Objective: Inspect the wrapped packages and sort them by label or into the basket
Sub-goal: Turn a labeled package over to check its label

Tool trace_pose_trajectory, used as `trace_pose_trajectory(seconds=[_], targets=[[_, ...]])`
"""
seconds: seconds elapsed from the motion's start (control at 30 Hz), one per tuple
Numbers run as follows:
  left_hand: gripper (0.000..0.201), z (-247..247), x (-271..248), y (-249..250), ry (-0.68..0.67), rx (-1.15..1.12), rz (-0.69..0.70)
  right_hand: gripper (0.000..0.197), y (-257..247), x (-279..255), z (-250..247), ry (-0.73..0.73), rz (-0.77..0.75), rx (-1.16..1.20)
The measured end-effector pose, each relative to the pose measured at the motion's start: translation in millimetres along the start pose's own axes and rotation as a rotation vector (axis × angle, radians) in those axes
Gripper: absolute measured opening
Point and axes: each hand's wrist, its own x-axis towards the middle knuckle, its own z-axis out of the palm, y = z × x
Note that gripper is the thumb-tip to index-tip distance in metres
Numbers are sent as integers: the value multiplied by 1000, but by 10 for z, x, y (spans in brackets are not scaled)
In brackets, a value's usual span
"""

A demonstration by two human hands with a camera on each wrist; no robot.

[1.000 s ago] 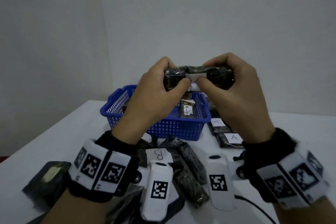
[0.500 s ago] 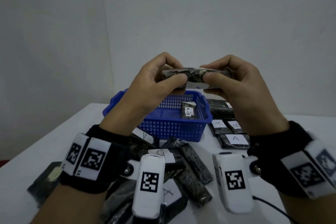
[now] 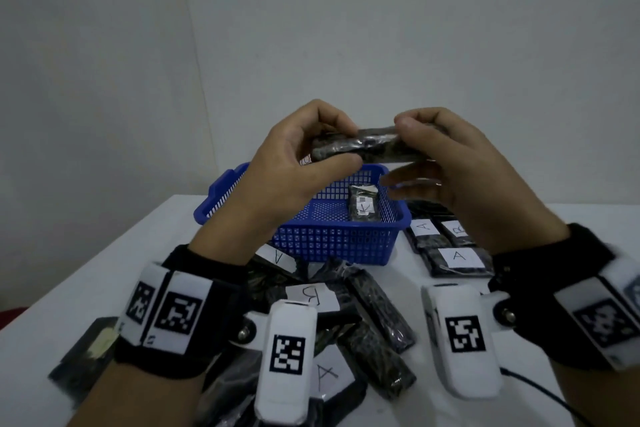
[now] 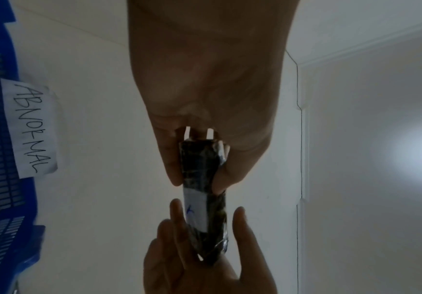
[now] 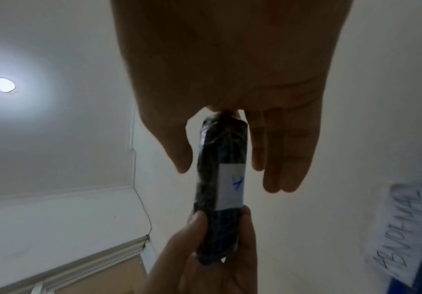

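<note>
Nearest on the white table lies a loose heap of dark wrapped packages, several with white paper labels: one marked A at the near edge, one marked B just beyond it, another A-marked slip close to the basket's near wall. At the near left edge sits a separate dark package with a pale patch on top. To the right, a small group of sorted packages lies flat with labels up, two reading A and and one reading B. Past the heap stands the blue basket, with one wrapped package lying inside against its right side; a paper sign reading ABNORMAL is fixed to the basket's outer wall. Above the basket, raised in the air, both hands share one dark wrapped package held lengthwise between them. The left hand pinches its left end between thumb and curled fingers. The right hand has its thumb on the top of the right end, while its fingers lie nearly straight beside the package. A white label with a blue mark shows on the package's far face, too blurred to read
</note>
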Motion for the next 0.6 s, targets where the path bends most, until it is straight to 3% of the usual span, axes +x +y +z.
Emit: trace_pose_trajectory(seconds=[0.13,0.23,0.47,0.6], targets=[[43,-30,-2,-12,-15,18,-119,19,45,24,16,10,-2,128],[30,-27,-2,12,-16,-17,-224,23,55,26,3,-2,-73,130],[16,12,11,-33,71,129,-115,21,103,5,90,103,-199,-50],[15,-11,6,-46,50,159,-152,25,113,22,46,54,-227,-146]])
